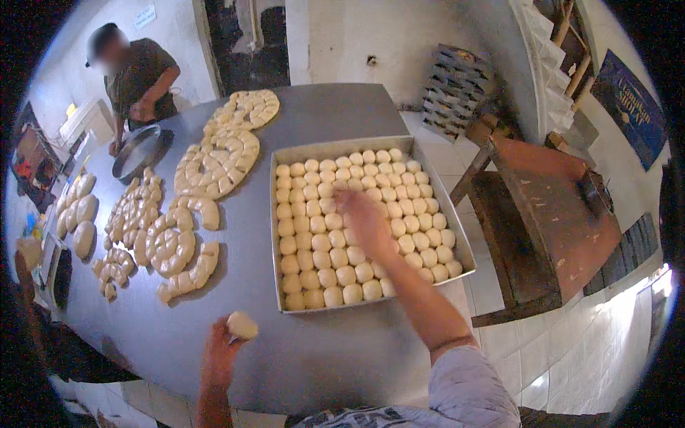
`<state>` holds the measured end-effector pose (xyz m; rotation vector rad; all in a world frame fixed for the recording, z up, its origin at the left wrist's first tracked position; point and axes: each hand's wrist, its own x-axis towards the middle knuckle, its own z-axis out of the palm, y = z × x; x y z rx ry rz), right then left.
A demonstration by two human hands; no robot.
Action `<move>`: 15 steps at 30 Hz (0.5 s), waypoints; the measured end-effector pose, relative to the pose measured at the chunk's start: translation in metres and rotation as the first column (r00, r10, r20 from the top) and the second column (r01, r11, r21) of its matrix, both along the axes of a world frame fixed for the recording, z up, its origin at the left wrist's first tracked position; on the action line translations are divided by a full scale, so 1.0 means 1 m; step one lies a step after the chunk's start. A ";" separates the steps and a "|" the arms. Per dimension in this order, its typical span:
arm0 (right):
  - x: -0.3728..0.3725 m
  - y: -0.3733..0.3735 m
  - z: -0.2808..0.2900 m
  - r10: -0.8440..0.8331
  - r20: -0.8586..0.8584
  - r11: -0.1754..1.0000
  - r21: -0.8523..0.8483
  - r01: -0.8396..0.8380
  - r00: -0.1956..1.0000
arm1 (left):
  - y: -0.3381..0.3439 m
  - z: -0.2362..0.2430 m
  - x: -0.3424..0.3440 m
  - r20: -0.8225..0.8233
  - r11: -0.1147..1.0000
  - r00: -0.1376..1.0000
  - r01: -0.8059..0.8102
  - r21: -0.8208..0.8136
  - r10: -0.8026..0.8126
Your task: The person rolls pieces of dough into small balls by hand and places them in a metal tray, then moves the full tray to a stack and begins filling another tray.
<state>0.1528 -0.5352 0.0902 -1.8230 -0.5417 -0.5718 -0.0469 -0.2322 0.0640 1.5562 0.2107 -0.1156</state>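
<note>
My left hand is closed around a lump of pale dough, low over the table's near side. Over a big square metal tray reaches my right hand, its fingertips down at the dough balls near the middle. Blur and the back of that hand hide whether the fingers grip a ball. Rows of round dough balls fill the tray nearly edge to edge. To its left lie cut dough pieces in coils and a curved strip of dough.
The grey table carries more dough lumps at left. Across it, a person stands by a round pan. Another person's hand shows at the left edge. A brown wooden stand is right of the tray.
</note>
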 end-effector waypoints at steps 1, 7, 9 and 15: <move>-0.045 0.027 -0.012 0.257 -0.270 0.961 -0.031 -0.276 0.928 | -0.010 -0.009 0.002 0.000 0.934 1.000 -0.001 -0.356 0.001; -0.176 0.085 -0.066 0.489 -0.519 0.810 -0.028 -0.586 0.701 | -0.006 0.006 -0.006 -0.195 0.877 0.873 0.384 -0.289 -0.446; -0.223 0.082 -0.070 0.441 -0.414 0.829 -0.152 -0.538 0.796 | 0.061 -0.002 -0.019 -0.216 0.963 0.938 0.268 -0.036 -0.270; -0.205 0.126 -0.070 -0.220 -0.058 0.549 -0.833 0.074 0.974 | 0.279 -0.056 0.032 0.353 0.531 0.841 -0.535 0.657 0.410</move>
